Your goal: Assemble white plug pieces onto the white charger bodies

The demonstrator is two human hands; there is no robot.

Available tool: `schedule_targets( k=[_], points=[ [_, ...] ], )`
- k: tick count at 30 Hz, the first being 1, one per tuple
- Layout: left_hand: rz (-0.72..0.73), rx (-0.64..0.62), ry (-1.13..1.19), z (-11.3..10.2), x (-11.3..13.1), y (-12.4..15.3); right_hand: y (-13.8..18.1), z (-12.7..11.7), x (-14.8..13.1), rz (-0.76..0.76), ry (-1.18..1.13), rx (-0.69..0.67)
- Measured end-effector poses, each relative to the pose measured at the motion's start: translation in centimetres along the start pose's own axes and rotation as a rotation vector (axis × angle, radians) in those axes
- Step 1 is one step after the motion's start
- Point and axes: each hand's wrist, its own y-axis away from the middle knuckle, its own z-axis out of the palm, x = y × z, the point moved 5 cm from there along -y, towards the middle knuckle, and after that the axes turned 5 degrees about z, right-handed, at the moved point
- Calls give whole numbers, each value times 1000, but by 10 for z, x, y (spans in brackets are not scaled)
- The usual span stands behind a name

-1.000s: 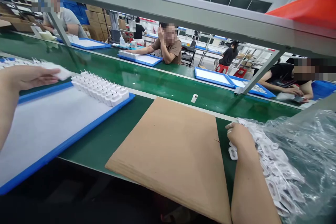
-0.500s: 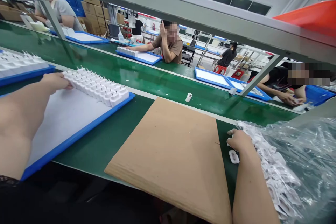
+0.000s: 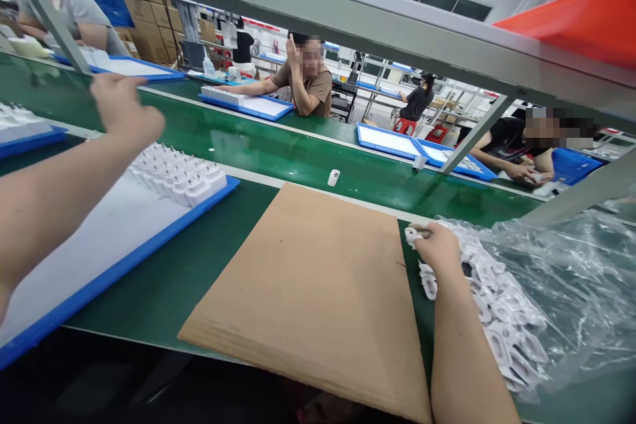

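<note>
My left hand (image 3: 124, 106) is raised over the far side of a blue-rimmed tray (image 3: 163, 248), fingers apart, with nothing seen in it. Below it, rows of white plastic plug housings (image 3: 183, 175) with metal pins stand on the tray's white sheet. My right hand (image 3: 440, 248) is closed on a small white plastic part (image 3: 411, 236) at the left edge of a heap of white oval plastic parts (image 3: 501, 308). Another loose white part (image 3: 428, 280) lies just under this hand. My fingertips there are partly hidden.
A flat cardboard sheet (image 3: 313, 291) lies between my hands. Behind it runs a green conveyor belt (image 3: 278, 162) carrying one white piece (image 3: 334, 177). Clear plastic film (image 3: 576, 278) lies at right. A metal beam (image 3: 298, 6) crosses above. Several co-workers sit across the belt.
My left hand has lifted off the plug housings and moved up. My right hand has shifted slightly within the view and now pinches a white part. The whole view has moved a little.
</note>
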Motion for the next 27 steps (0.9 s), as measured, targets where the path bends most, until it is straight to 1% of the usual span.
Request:
schedule_targets(
  k=[2, 3, 4, 5, 6, 8, 10, 12, 14, 16, 19, 21, 22, 24, 27],
  points=[
    [226, -34, 79, 20, 64, -7, 6, 10, -11, -77, -125, -49],
    [353, -112, 117, 35, 96, -7, 9, 16, -17, -112, -186, -82],
    [460, -223, 149, 53, 126, -5, 12, 22, -21, -136, -252, -120],
    [536, -343, 172, 72, 152, 0, 15, 28, -25, -145, -328, -165],
    [586, -472, 181, 93, 176, 7, 18, 34, -27, -141, -407, -213],
    [623, -716, 159, 133, 214, 26, 21, 44, -31, -106, -531, -306],
    [619, -912, 124, 169, 241, 49, 23, 50, -33, -70, -593, -357],
    [604, -1032, 111, 198, 260, 69, 22, 53, -33, -38, -658, -373],
    [602, -1080, 129, 220, 270, 84, 20, 54, -33, -19, -768, -383],
    [625, -1089, 157, 237, 275, 91, 17, 56, -33, -5, -899, -415],
    [628, -1046, 156, 250, 274, 87, 16, 58, -33, 38, -1035, -487],
    [603, -985, 135, 245, 276, 82, 16, 58, -32, 80, -1035, -506],
    [599, -952, 138, 238, 280, 81, 16, 57, -32, 98, -1012, -510],
    [621, -898, 190, 217, 296, 88, 17, 56, -33, 115, -978, -509],
    [641, -899, 359, 176, 326, 122, 18, 54, -36, 80, -989, -467]
  ],
)
